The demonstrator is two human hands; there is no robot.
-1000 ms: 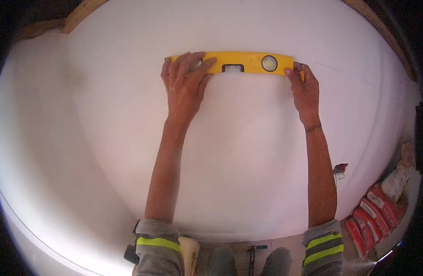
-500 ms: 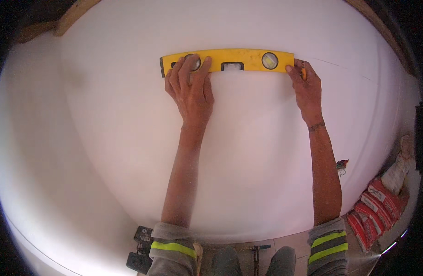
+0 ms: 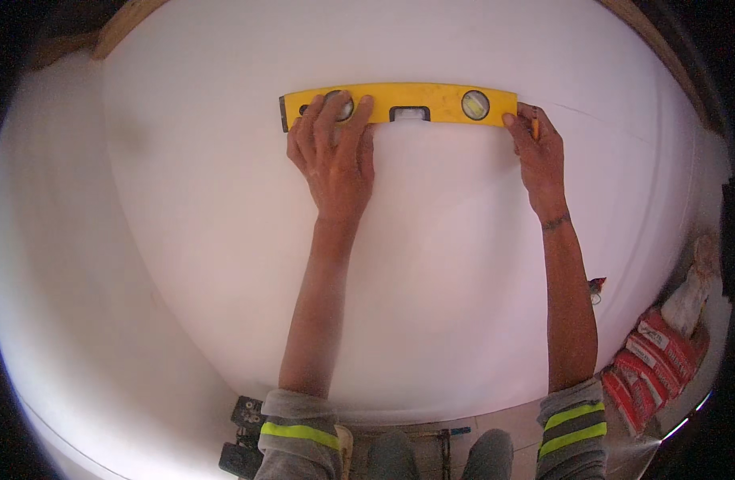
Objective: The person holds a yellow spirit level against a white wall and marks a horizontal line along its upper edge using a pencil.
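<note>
A yellow spirit level [image 3: 439,94] lies nearly level against a white wall [image 3: 439,264], its vials showing. My left hand [image 3: 333,160] grips its left part, fingers spread across the face and over the round vial there, thumb at the lower edge. At the other end, my right hand [image 3: 541,152] pinches the level's lower right corner with the thumb; its fingertips are partly hidden behind the end. A short orange stick, apparently a pencil [image 3: 535,128], sticks out between the right hand's fingers. A thin line runs along the wall to the right of the level.
Wires [image 3: 596,288] poke from the wall beside my right forearm. Red and white bags [image 3: 651,364] are piled on the floor at right. A black object [image 3: 243,436], perhaps a tool, is low at left. Wooden pieces [image 3: 127,24] edge the wall's top left.
The level and my right hand have shifted slightly to the right. Both hands keep the same grip.
</note>
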